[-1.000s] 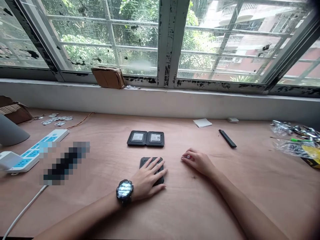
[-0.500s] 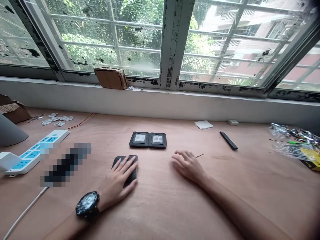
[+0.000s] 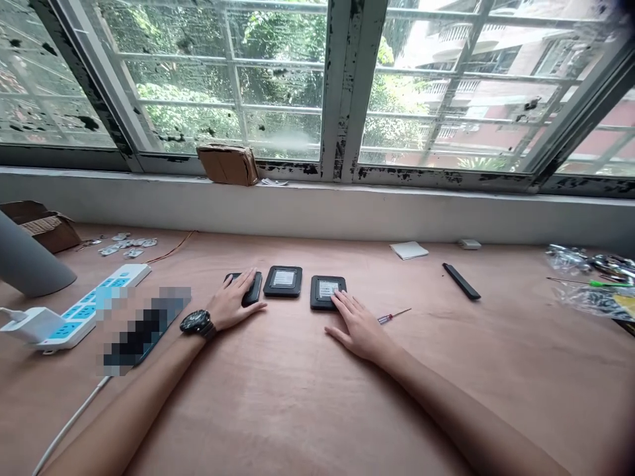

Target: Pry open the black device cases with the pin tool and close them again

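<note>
Three flat black square cases lie in a loose row on the wooden table. My left hand (image 3: 232, 303) rests flat, fingers stretched, over the left case (image 3: 256, 291), covering much of it. Beside it sits the middle case (image 3: 282, 281), untouched, with a white label on top. The fingertips of my right hand (image 3: 362, 325) lie on the near right corner of the right case (image 3: 321, 285), which also bears a white label. That hand is open, thumb apart on the table. A small screwdriver (image 3: 394, 316) lies just right of it, its handle end partly hidden.
On the left are a power strip (image 3: 89, 311), a partly blurred dark slab (image 3: 161, 330) and a grey cone-shaped object (image 3: 34, 258). A black bar (image 3: 461, 282), a white paper piece (image 3: 409, 250) and plastic bags (image 3: 585, 297) lie right. A cardboard box (image 3: 228, 165) stands on the sill.
My left hand has moved forward with the left case, up beside the middle one. My right hand has come onto the right case, which now sits apart from the middle one and nearer me.
</note>
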Available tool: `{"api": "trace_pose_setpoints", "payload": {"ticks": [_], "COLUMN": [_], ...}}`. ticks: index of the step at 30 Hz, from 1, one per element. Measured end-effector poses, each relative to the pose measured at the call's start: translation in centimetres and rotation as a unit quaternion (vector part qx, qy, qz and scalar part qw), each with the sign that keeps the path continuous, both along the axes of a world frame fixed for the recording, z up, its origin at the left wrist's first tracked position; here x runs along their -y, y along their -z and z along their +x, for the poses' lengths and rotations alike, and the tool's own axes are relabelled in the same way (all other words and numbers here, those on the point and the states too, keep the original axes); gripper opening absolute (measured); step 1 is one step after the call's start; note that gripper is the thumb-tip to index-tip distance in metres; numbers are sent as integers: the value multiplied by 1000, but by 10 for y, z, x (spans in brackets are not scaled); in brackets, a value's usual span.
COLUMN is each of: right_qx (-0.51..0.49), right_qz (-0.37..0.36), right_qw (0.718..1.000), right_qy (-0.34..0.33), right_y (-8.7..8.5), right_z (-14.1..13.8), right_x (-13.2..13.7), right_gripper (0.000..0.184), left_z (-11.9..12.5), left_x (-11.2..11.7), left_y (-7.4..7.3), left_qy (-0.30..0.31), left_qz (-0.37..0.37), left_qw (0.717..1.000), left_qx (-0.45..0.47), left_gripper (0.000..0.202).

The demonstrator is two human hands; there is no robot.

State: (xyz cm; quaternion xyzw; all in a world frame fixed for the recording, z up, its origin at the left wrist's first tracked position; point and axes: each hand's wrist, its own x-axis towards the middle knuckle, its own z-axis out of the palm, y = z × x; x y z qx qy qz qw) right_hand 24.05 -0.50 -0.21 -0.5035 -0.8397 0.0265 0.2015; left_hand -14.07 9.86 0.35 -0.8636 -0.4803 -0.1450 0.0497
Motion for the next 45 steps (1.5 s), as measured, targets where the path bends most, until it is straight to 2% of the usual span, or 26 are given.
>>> {"api": "trace_pose_setpoints", "payload": {"ticks": [4,8,12,16,19,21,23,25,27,30,33,34,36,39,42,45], "right_qx": [-8,-15,-39,-47,-47,-63,-103,-151,-174,-162,-108,-91,-70,-57,-50,-58], "right_qz": [-40,-101,-118,-113,-117,-129,-137,-113,-104,-103,-77,-70,-62,-56,-43,2], "right_qw": [999,995,992,992,992,990,985,982,979,981,991,993,995,996,997,997], "right_qy": [5,16,28,32,13,-15,-29,5,25,17,15,17,26,37,37,52], "right_y": [-8,-11,-6,-2,-9,-23,-40,-56,-65,-57,-39,-34,-27,-25,-24,-23], "right_z": [13,17,14,8,10,20,36,57,77,97,104,105,107,109,109,106], "right_x": [62,114,139,147,143,132,111,84,57,30,24,25,27,26,23,22], "right_gripper": [78,77,78,78,78,74,63,51,47,39,27,25,21,16,18,20], "left_z": [13,34,65,97,113,120,123,124,124,123,126,128,135,148,154,143], "left_x": [-25,-34,-30,-23,-21,-21,-20,-15,-5,21,55,67,89,113,120,104], "left_y": [-1,1,2,1,1,1,1,0,-1,-3,-6,-7,-6,-2,1,1], "left_qy": [34,55,65,78,94,100,106,118,139,169,191,202,210,217,225,240], "left_qz": [-1,-11,-21,-22,-21,-19,-17,-4,19,42,26,9,-30,-90,-152,-193], "left_qw": [999,998,998,997,995,995,994,993,989,981,974,972,970,966,958,947], "left_qx": [-14,-31,-15,1,11,17,21,32,53,90,116,116,116,105,97,93], "left_gripper": [93,77,70,69,69,69,68,64,59,41,36,42,68,99,108,110]}}
